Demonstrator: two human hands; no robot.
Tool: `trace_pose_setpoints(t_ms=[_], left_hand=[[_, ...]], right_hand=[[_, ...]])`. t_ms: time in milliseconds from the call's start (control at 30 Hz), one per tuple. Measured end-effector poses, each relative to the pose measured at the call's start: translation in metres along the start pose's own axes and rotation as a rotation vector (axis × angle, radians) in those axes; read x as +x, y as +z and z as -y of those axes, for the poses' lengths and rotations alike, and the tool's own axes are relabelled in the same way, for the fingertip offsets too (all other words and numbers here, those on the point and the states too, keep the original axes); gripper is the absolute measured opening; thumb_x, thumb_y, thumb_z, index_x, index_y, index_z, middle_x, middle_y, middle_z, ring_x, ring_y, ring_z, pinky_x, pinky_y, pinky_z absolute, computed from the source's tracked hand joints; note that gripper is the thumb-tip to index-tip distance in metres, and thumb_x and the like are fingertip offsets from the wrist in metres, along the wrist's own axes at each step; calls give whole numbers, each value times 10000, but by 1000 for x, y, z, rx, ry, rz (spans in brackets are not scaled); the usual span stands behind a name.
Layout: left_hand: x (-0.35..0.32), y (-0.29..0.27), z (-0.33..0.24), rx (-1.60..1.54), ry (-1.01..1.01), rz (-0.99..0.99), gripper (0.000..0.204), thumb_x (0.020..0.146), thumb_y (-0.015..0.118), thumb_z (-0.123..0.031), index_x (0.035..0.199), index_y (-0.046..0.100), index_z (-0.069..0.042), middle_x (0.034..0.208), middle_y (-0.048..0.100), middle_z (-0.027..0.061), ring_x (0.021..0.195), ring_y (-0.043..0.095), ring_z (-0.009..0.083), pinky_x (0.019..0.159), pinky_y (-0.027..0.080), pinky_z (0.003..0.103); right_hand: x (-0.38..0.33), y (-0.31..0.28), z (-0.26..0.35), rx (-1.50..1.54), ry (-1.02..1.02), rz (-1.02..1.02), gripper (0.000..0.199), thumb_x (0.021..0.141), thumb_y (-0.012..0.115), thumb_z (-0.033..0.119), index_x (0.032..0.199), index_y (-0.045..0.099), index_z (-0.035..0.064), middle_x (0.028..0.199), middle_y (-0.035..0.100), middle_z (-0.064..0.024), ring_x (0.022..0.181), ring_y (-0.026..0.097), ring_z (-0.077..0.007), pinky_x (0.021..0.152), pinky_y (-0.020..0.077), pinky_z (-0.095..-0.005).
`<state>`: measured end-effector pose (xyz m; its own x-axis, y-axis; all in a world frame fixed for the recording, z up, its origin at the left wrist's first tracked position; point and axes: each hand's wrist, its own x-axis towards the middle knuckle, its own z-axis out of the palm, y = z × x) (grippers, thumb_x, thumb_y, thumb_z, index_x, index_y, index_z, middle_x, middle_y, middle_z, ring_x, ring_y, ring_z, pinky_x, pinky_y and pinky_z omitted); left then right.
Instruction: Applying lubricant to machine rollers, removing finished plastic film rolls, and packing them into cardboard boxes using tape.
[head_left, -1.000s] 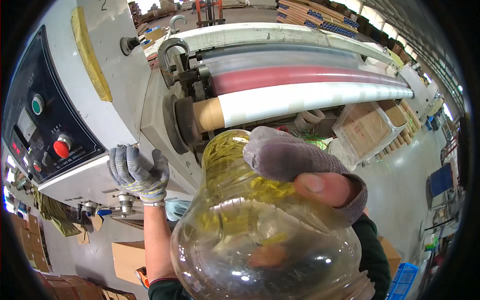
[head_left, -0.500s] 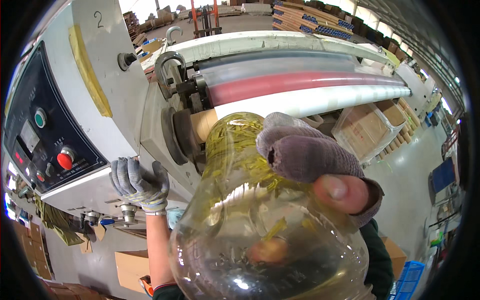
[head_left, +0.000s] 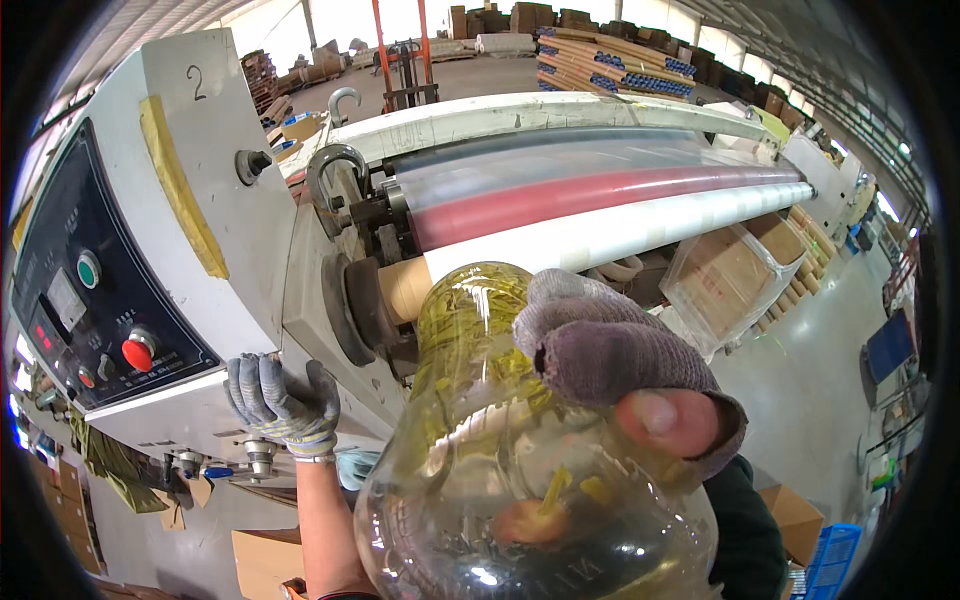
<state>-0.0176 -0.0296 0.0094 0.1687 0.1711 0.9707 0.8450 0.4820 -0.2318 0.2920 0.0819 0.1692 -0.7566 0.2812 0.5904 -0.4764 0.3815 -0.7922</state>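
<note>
A clear bottle (head_left: 440, 490) fills the lower middle of the view, very near me and raised base-up. Green-yellow tea leaves (head_left: 470, 330) are packed at its far end, and a few float nearer. My right hand (head_left: 640, 380) is wrapped round its right side in a worn grey-purple knit glove with the thumb tip bare. At the left, my left hand (head_left: 285, 400), in a grey glove, rests on the machine's lower corner under the control panel (head_left: 100, 290). Its fingers lie side by side over the edge, thumb apart, holding nothing.
Behind the bottle a white roll (head_left: 620, 220) and a red film band (head_left: 600, 190) span the machine. Metal hooks (head_left: 335, 165) stand at its left end. Wrapped cartons (head_left: 725, 280) sit beneath. A blue crate (head_left: 830, 560) is at lower right; stacked tubes (head_left: 610, 65) lie far back.
The machine, panel and left hand appear lower in the view, as the view has tilted up. The bottle's far end also sits lower. Both hands keep their places on the bottle and machine.
</note>
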Motion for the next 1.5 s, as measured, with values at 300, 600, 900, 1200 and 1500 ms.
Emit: trace_pose_setpoints(t_ms=[300,600,900,1200,1500], left_hand=[[21,0,-19,-29,-43,-38,443,760,618,-212,1142,480,-37,1064,536,147,984,539,357,866,433,522],[14,-1,-18,-10,-58,-1,462,772,626,-239,1160,474,-41,1111,517,141,1049,513,349,905,414,527],[13,-2,-15,-18,-55,39,470,760,631,-226,1165,471,-49,1113,510,145,1055,510,362,901,409,529],[6,1,1,-41,21,12,477,741,636,-205,1160,472,-46,1085,518,147,1011,524,370,879,413,535],[-1,4,1,-8,35,13,466,761,630,-218,1166,471,-52,1106,512,142,1029,517,368,883,411,532]], right_hand=[[10,-11,-6,229,160,-24,491,846,609,258,1231,469,-14,1106,542,-139,1032,543,-219,917,448,-329],[10,-14,-10,369,254,-8,462,861,587,270,1210,490,-16,1075,554,-133,1014,546,-216,905,449,-329],[8,-8,-12,349,173,-10,438,876,565,283,1189,510,-18,1045,565,-127,995,549,-213,893,450,-329],[7,-6,-10,294,112,-5,435,875,542,303,1162,534,-24,1032,573,-134,990,542,-226,889,440,-347],[4,-9,-1,89,11,5,490,822,518,349,1117,566,-39,1080,568,-184,1032,500,-298,911,388,-427]])
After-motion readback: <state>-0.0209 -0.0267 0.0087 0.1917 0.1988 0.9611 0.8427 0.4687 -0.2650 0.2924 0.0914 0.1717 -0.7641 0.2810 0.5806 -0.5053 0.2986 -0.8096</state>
